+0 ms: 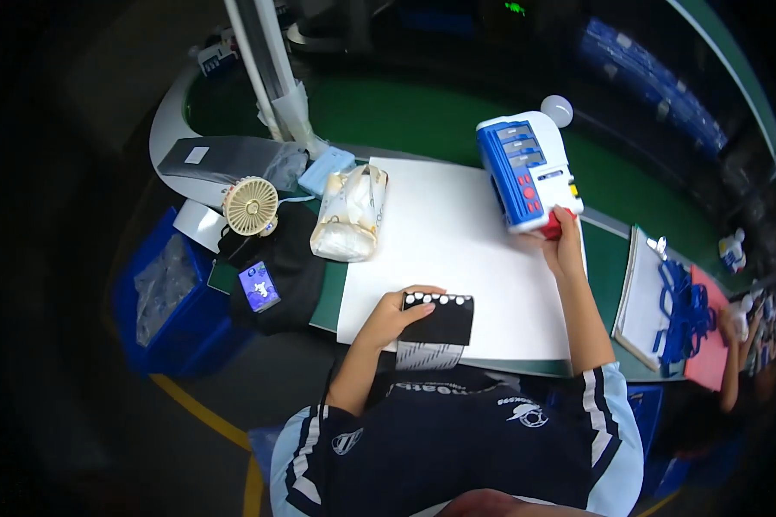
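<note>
My left hand point(391, 320) grips a black card point(446, 329) with a row of white round dots along its top edge. A strip of grey striped sheet point(429, 355) hangs below that card, near my shirt. My right hand point(564, 251) holds up a blue and white plastic toy point(526, 177) by its red lower end, tilted above the far right of a white sheet point(457, 258). Grey panels, red buttons and a yellow part show on the toy. What the fingers under it touch is hidden.
Left of the sheet are a tissue pack point(349, 215), a small fan point(251, 207) and a phone point(259, 286). A blue bin point(165, 293) stands beside the table. At right lie a clipboard point(640, 302) and blue straps point(685, 314), near another person's hand point(736, 323). A green conveyor point(405, 112) runs behind.
</note>
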Tool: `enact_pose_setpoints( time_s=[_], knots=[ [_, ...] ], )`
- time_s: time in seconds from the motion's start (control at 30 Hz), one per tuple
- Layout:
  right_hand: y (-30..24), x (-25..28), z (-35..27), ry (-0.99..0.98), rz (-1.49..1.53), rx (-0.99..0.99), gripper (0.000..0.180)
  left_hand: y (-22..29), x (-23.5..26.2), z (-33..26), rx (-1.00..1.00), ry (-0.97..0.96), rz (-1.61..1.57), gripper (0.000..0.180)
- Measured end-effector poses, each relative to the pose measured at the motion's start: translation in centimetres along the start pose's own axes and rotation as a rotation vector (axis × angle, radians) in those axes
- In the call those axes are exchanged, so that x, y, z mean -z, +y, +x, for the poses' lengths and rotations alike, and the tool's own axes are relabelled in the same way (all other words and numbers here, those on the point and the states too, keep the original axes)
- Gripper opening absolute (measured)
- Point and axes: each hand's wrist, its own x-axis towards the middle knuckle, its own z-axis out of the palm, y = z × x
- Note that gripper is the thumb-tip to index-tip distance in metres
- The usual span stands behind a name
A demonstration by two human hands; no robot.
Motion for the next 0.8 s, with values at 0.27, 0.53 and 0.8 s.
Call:
enact_pose_setpoints(
  time_s=[0.27, 0.53, 0.8],
  knots=[
    [0.7, -0.1, 18.1, 0.528, -1.166, 0.581, 0.092, 6.0, 2.5, -4.1, -0.087, -0.197, 0.389, 0.030],
    [0.3, 1.7, 25.2, 0.817, -1.399, 0.519, 0.091, 13.2, 7.2, -3.4, -0.609, -1.006, -0.194, 0.017],
    [-14.4, -19.2, -0.6, -1.550, 0.347, 0.232, 0.065, 8.1, 4.2, 12.4, 0.111, -0.588, -0.076, 0.051]
  ],
)
